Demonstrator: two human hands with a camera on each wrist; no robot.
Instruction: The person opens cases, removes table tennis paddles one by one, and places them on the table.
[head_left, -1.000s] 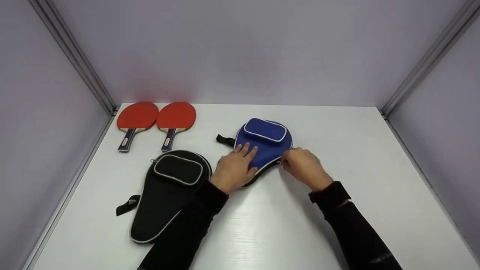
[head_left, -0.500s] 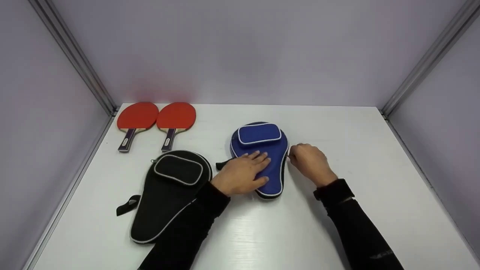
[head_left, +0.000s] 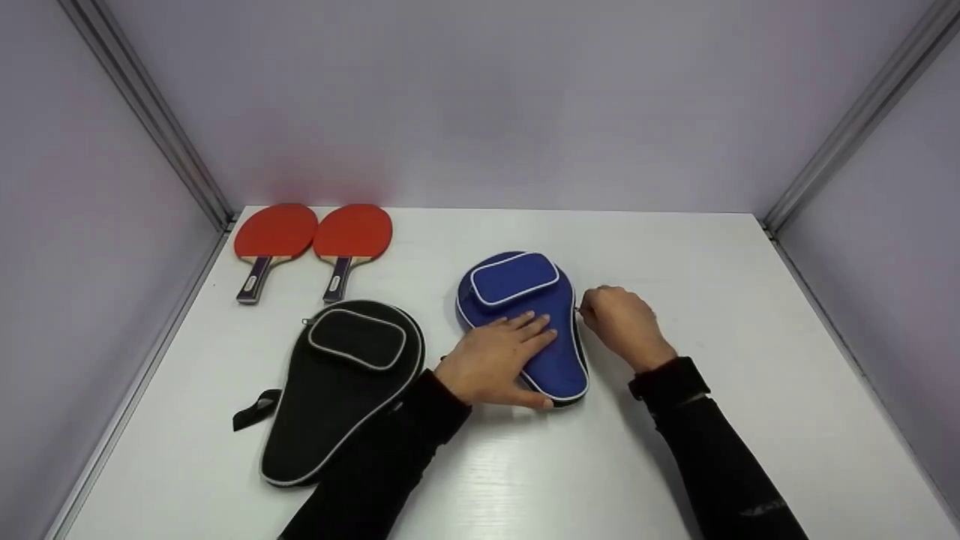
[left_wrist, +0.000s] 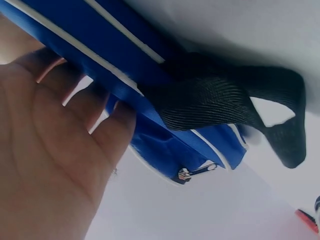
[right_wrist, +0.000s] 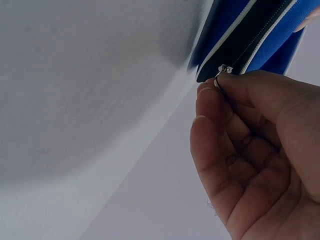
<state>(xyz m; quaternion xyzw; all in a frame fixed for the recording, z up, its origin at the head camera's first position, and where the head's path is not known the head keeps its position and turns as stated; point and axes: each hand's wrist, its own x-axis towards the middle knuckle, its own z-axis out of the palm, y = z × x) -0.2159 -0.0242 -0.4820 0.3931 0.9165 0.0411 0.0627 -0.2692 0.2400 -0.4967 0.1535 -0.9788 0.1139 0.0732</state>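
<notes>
A blue table tennis paddle case (head_left: 551, 367) with white piping lies on the table, its narrow end toward me. My left hand (head_left: 499, 358) rests flat on its face with fingers spread. At the case's right edge, my right hand (head_left: 622, 324) pinches the zipper pull (right_wrist: 218, 82) between thumb and forefinger. Behind the pull in the right wrist view, the zipper teeth (right_wrist: 260, 37) look closed. In the left wrist view a black strap loop (left_wrist: 210, 100) hangs from the case's side, near a small pocket zipper (left_wrist: 197, 171).
A black paddle case (head_left: 337, 405) with grey piping lies at left, partly under my left sleeve. Its strap (head_left: 256, 410) sticks out leftward. Two red paddles, a left one (head_left: 276, 231) and a right one (head_left: 352, 231), lie at the back left. Walls enclose the table.
The blue case has turned counterclockwise, its narrow end swinging right. My left hand has slid right with it. My right hand has shifted slightly right and up along the case's edge, still pinching.
</notes>
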